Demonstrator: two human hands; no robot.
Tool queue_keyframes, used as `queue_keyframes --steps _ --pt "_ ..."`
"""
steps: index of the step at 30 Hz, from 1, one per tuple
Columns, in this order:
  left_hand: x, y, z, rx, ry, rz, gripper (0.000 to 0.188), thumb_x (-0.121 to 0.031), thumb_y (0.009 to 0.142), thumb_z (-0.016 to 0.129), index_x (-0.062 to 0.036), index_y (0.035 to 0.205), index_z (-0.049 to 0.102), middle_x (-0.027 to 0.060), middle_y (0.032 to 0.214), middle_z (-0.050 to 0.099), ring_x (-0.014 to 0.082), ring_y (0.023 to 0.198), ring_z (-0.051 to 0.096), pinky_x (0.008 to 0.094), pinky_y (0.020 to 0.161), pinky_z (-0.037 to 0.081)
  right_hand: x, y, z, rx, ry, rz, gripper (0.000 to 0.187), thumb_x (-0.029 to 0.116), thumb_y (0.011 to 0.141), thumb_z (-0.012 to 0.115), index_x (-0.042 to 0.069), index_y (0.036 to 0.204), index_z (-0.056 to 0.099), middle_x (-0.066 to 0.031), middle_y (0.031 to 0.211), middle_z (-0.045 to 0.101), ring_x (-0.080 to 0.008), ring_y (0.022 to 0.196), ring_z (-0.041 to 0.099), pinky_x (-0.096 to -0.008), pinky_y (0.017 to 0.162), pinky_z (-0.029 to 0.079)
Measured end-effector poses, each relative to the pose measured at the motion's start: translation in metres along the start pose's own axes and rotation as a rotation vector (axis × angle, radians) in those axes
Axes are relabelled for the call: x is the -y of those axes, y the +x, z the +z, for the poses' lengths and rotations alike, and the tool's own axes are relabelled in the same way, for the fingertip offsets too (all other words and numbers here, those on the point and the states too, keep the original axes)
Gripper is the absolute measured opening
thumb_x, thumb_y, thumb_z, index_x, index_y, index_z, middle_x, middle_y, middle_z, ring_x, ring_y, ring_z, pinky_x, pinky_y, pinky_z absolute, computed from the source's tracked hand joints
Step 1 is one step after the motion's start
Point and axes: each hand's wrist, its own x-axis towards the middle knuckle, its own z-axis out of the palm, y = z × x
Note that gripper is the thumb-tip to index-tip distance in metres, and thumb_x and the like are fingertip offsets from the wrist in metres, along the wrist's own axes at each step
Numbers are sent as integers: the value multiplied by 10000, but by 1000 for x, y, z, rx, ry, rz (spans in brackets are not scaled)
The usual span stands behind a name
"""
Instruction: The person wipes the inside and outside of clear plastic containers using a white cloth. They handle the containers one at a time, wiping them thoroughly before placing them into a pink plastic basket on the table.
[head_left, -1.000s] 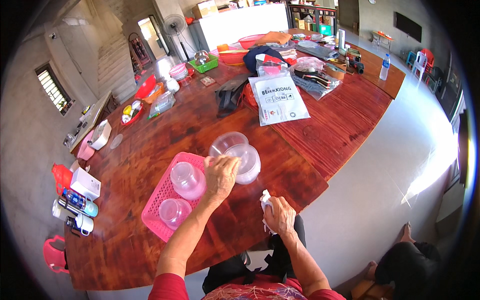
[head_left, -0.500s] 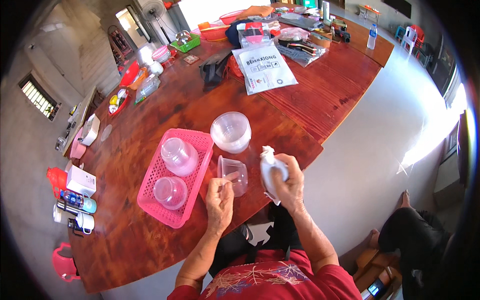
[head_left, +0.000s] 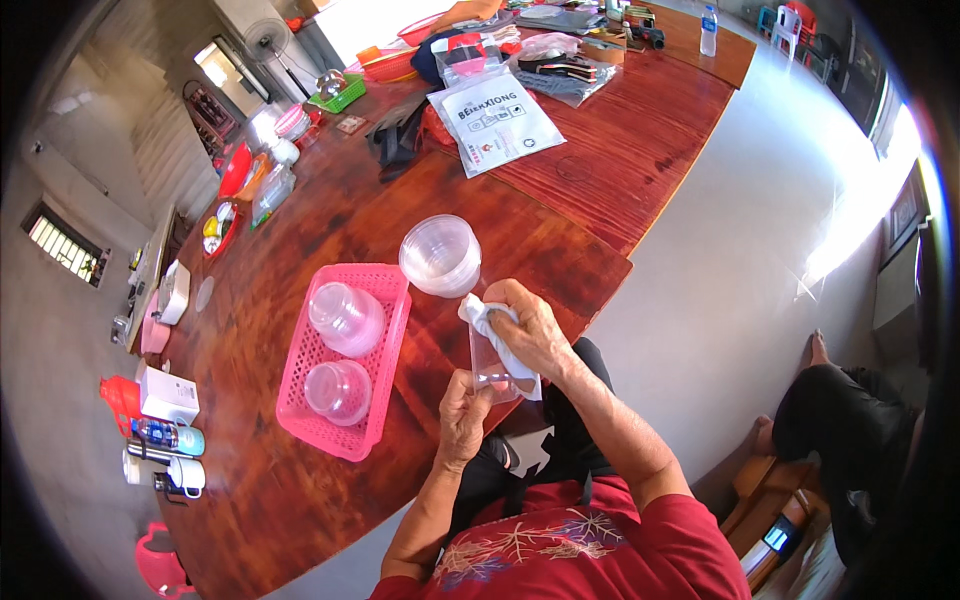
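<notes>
My left hand pinches the lower part of a clear plastic cup, tilted over the table's near edge. A white cloth is bunched in my right hand, which presses it against the cup's side and mouth. Just beyond stands a stack of clear round plastic bowls. To the left, a pink perforated basket holds two groups of clear plastic cups, turned upside down. Part of the held cup is hidden behind the cloth and my fingers.
A white printed bag lies farther back beside a dark pouch. Mugs and bottles line the left table edge. A water bottle stands at the far right. Another person's leg is on the right.
My right hand has moved left and brought the cloth onto the cup. My left hand has shifted slightly right and down with the cup. The whole view has turned a little.
</notes>
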Motion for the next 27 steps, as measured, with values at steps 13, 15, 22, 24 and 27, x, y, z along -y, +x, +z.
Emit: queue_keyframes --steps 13,15,22,24,27 --pt "-12 -11 -4 108 -50 -227 287 -31 905 594 -33 1183 523 50 1155 593 143 1040 570 288 903 465 11 -47 7 -48 -306 -413 311 24 761 601 59 1069 602 -137 976 546 -332 979 537 -398 813 455" --pt "-11 -16 -7 121 -14 -238 216 -11 900 578 -32 1111 538 63 1145 605 163 1050 578 297 897 477 -6 -32 -6 3 -154 -280 232 -1 802 570 26 1029 611 -151 967 545 -325 885 582 -390 762 488" --pt "-29 0 8 -19 -37 -151 191 -41 888 598 -29 1072 550 69 1231 554 155 1124 527 303 893 489 13 -34 -10 -333 -587 -381 387 52 711 663 24 1080 550 -151 971 522 -354 900 540 -423 764 481" --pt "-18 -1 8 -38 -25 -125 278 -51 884 611 -24 1151 538 60 1234 546 146 1123 523 306 894 490 22 -48 5 -155 -512 -478 472 62 657 691 31 1105 545 -148 978 522 -352 896 530 -429 785 475" --pt "-11 -5 2 -56 14 -139 387 -70 861 654 -26 1227 537 17 1155 571 118 1043 554 289 868 495 30 -70 16 59 -272 -440 524 96 654 702 56 1154 551 -135 1098 533 -345 1003 525 -439 848 446"
